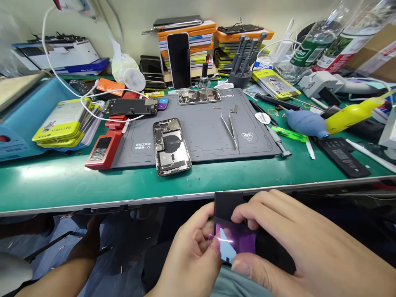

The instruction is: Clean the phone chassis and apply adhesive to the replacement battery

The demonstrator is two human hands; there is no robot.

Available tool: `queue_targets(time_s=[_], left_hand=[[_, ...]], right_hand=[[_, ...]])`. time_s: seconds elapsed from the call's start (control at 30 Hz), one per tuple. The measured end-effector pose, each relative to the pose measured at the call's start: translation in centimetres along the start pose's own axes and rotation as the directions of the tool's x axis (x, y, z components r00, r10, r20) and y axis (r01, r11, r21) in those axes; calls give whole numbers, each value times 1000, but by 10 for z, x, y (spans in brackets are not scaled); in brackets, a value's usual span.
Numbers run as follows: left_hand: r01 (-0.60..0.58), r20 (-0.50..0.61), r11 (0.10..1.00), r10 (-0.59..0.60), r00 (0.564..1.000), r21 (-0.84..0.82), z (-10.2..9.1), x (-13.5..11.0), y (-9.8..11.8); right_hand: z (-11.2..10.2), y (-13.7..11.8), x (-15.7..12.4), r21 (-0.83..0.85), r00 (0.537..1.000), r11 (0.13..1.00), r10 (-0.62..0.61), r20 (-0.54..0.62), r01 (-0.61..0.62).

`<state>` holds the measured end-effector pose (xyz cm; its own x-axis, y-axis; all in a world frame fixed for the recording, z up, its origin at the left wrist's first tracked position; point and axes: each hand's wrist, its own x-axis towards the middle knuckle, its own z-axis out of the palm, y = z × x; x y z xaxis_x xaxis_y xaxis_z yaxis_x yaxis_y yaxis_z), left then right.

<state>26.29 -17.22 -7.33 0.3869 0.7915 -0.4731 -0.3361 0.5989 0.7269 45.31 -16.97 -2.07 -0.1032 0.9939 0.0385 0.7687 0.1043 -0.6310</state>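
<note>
Below the bench edge, both my hands are closed around a flat black piece that looks like a phone battery (229, 205). A glossy, see-through purple film (246, 242) lies across its lower part, with a light blue patch (227, 248) beside it. My left hand (193, 251) grips the left side, its thumb on the film. My right hand (287, 243) curls over the right side, fingertips on the black face and thumb near the lower edge. On the mat ahead lies an opened phone (172, 147), its inner parts showing.
The grey work mat (204, 136) holds tweezers (230, 131), another opened phone (200, 96) and a detached screen (131, 107). A red tool (103, 148) sits at its left edge. Another black battery (342, 156) lies on the right. A co-worker's leg (68, 264) shows lower left.
</note>
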Motion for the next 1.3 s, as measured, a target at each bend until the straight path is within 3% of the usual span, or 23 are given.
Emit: queue_targets(time_s=[0.27, 0.43, 0.57, 0.8, 0.97, 1.3], left_hand=[[-7, 44, 1000, 7, 999, -1, -1, 0, -6], [11, 95, 1000, -9, 995, -27, 1, -1, -8], [39, 67, 997, -35, 997, -67, 4, -2, -7], [76, 41, 993, -73, 996, -90, 6, -7, -5], [78, 57, 990, -72, 996, -117, 8, -9, -6], [73, 60, 993, -67, 996, -93, 9, -10, -4]], right_hand=[[-4, 10, -16, 76, 984, 997, 1, 180, -14], [-12, 7, -4, 234, 992, 970, 35, 123, -64], [-18, 5, 9, 314, 991, 943, 78, 105, -107], [-22, 4, 26, 306, 990, 942, 127, 57, -138], [-18, 10, 26, 353, 986, 921, 133, 102, -161], [-17, 8, 26, 393, 987, 905, 140, 80, -161]])
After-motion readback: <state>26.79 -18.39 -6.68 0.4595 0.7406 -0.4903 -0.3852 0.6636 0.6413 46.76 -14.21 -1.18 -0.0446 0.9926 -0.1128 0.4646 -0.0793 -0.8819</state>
